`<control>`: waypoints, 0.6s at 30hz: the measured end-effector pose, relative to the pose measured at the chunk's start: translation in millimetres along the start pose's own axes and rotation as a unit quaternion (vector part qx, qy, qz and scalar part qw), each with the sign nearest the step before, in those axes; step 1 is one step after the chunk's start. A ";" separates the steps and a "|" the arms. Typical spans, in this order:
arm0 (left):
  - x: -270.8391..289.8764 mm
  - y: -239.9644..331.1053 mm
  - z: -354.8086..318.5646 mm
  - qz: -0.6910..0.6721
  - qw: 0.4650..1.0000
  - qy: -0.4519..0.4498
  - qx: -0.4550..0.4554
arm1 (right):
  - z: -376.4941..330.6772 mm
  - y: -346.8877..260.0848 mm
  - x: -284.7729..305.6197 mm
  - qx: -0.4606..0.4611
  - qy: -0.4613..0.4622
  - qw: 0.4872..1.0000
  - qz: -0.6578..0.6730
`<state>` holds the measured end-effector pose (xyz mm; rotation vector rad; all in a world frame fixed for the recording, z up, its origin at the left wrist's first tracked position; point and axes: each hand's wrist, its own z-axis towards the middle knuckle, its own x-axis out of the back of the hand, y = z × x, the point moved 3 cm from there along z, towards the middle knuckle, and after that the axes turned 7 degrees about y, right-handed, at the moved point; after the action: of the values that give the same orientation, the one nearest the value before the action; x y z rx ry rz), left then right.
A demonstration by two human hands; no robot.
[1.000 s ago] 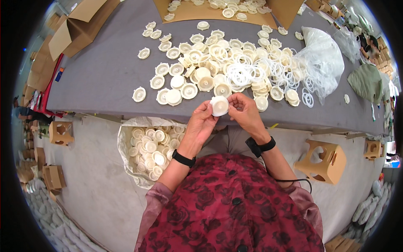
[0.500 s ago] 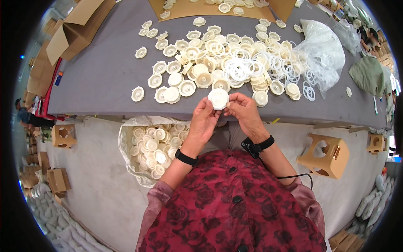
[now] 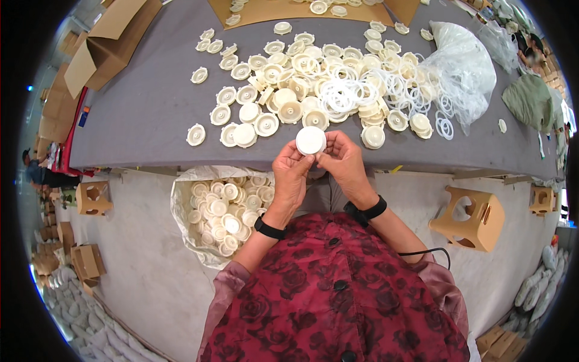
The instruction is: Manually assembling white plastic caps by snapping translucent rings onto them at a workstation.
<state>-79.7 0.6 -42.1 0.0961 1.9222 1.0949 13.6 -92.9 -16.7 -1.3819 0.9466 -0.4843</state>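
Between my two hands, just over the table's near edge, I hold a round white plastic cap (image 3: 310,140) with its smooth face up. The fingers of my left hand (image 3: 290,172) grip its left and lower rim. My right hand (image 3: 344,161) pinches the lower right rim, thumb tip close to the left one. Beyond them lies a heap of cream plastic caps (image 3: 290,111), many with their hollow side up. Loose translucent rings (image 3: 339,96) are piled on the heap's right part. The underside of the held cap is hidden.
A white sack (image 3: 181,228) full of caps stands on the floor left of my legs. A clear plastic bag (image 3: 461,75) lies at the heap's right. Cardboard boxes (image 3: 114,45) are at the table's far left and back. A tan stool (image 3: 467,218) stands at right.
The cap has turned from its ringed, recessed face to a smooth face. My right hand has shifted its grip from the cap's right side to its lower right rim.
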 end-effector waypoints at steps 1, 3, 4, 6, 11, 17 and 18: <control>0.2 0.4 0.1 0.002 1.000 0.005 -0.002 | -1.3 -1.0 -2.8 0.049 0.000 0.998 -0.030; 2.7 -1.8 0.5 -0.006 1.000 -0.002 0.009 | -4.6 -1.6 -2.5 0.048 0.004 0.998 -0.046; 2.1 -2.3 0.5 -0.014 1.000 -0.009 0.022 | -5.6 -2.9 -2.3 0.047 0.009 0.997 -0.062; 2.3 -2.3 -0.1 -0.037 0.998 -0.014 0.039 | -5.4 1.0 -1.8 0.048 0.017 0.998 -0.038; 6.8 -5.2 -0.7 -0.063 0.997 -0.030 0.044 | -7.1 0.2 0.9 0.064 0.027 0.997 -0.029; 13.2 -8.4 3.6 -0.078 0.995 -0.039 0.040 | -8.7 -3.0 3.7 0.071 0.040 0.996 -0.048; 13.8 -8.4 4.0 -0.083 0.995 -0.046 0.044 | -8.0 -2.3 6.0 0.080 0.033 0.994 -0.066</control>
<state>-82.2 4.4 -58.0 0.0340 1.8599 0.8808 11.2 -102.8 -15.5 -1.2938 0.8532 -0.6956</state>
